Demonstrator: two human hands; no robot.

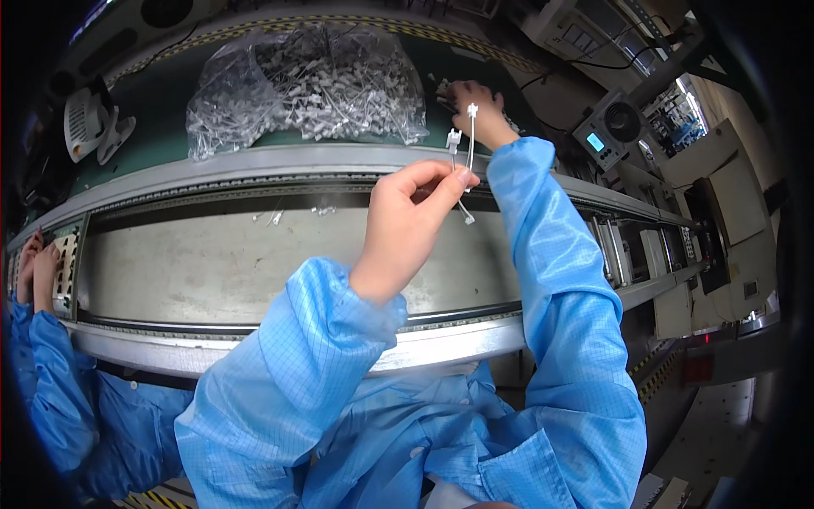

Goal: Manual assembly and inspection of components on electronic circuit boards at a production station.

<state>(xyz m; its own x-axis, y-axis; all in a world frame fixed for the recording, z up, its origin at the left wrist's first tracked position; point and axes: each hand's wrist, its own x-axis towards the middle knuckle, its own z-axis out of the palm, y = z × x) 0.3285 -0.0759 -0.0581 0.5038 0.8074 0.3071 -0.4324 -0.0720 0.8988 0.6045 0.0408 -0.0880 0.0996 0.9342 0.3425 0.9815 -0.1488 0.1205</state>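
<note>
Over the conveyor, my left hand [407, 220] pinches short wire leads [471, 148] between thumb and fingertips. White connectors on their upper ends stand above my fingers, and a smaller end hangs below. Farther forward and to the right, my right hand [476, 114] reaches down onto the green work surface [148, 114], among small white parts [443, 87]. Its fingertips are hidden behind the back of the hand, so whether they grip anything does not show. Left of it lies a clear plastic bag [229, 110] heaped with white-ended wire leads [339, 85].
A metal-railed conveyor [229, 263] runs across, with a few loose leads [273, 217] on its bed. At far left, another person's hands [41, 265] touch a board of parts [66, 263]. A box with a lit display and fan [609, 127] stands right; a white device [85, 127] sits left.
</note>
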